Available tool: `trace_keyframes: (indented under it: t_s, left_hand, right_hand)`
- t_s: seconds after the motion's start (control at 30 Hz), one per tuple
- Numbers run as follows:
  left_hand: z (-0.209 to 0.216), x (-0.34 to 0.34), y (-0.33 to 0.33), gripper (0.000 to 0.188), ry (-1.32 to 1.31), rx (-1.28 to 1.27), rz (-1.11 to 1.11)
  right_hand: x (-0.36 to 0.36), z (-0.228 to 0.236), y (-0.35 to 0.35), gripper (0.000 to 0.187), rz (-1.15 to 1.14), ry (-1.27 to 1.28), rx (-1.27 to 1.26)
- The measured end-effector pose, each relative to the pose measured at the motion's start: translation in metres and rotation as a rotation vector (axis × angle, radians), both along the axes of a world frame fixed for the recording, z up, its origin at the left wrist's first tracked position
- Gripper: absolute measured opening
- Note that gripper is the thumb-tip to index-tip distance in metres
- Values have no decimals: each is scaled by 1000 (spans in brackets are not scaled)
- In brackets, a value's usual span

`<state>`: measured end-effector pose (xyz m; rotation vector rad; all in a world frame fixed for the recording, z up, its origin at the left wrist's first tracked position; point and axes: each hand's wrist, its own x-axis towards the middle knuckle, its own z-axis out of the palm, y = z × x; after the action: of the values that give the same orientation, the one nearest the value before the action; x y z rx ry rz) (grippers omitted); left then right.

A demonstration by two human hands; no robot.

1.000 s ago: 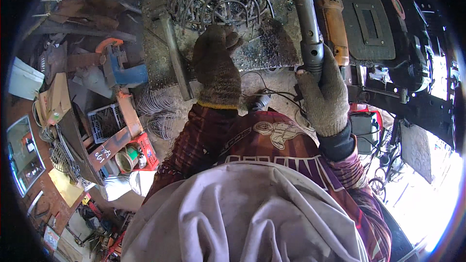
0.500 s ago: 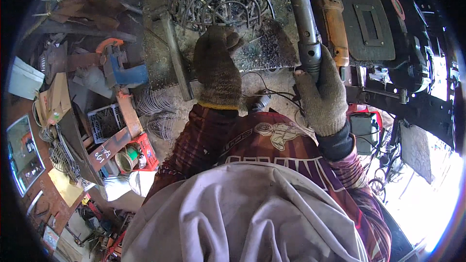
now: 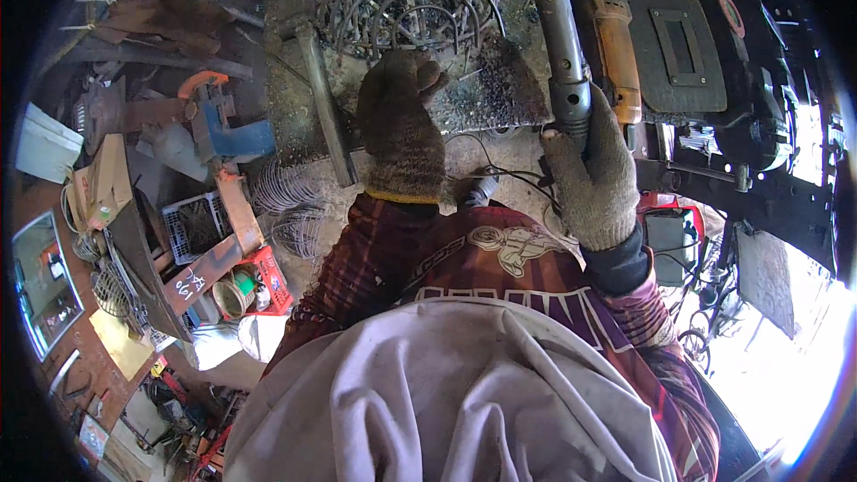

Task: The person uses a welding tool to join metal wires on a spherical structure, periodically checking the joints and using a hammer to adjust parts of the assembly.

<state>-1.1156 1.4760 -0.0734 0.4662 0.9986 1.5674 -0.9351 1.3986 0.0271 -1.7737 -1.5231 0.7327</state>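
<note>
My right hand (image 3: 596, 180), in a knitted grey-brown glove, is closed round the near end of a long grey tubular tool (image 3: 562, 49). Dark cords run close by that end; the tool's far end is out of sight at the top edge. My left hand (image 3: 402, 120), in a darker glove, lies over the workbench (image 3: 290, 129) with its fingers curled. What those fingers hold, if anything, is hidden. Just beyond them lies a round frame of bent metal rods (image 3: 406, 0). To the left hand's left is a hammer-like tool with a long metal handle (image 3: 323, 103).
Right of the grey tool lie an orange angle grinder (image 3: 616, 54) with a yellow disc and a dark welding mask (image 3: 683, 49). At left stand a blue clamp-like tool (image 3: 234, 136), wire coils (image 3: 299, 228), a white crate (image 3: 192, 228) and a red crate (image 3: 272, 277).
Hardly anything differs. Both hands and the grey tool keep their places, with only a very slight shift of the view.
</note>
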Motion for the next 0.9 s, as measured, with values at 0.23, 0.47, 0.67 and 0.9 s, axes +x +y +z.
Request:
trace_keyframes:
  t_s: [0.23, 0.47, 0.67, 0.9]
  left_hand:
    - [5, 1, 1, 20, -3, -46, 10]
    - [8, 1, 1, 18, 11, -34, 2]
    - [8, 3, 0, 22, -3, -36, 38]
    - [12, 1, 1, 25, 0, -82, 19]
  right_hand:
    - [-3, 4, 2, 55, 5, 2, -22]
    - [-4, 3, 2, 56, 4, 60, -8]
    - [-3, 5, 2, 56, 12, 51, -17]
    - [-4, 9, 3, 58, 1, 37, -12]
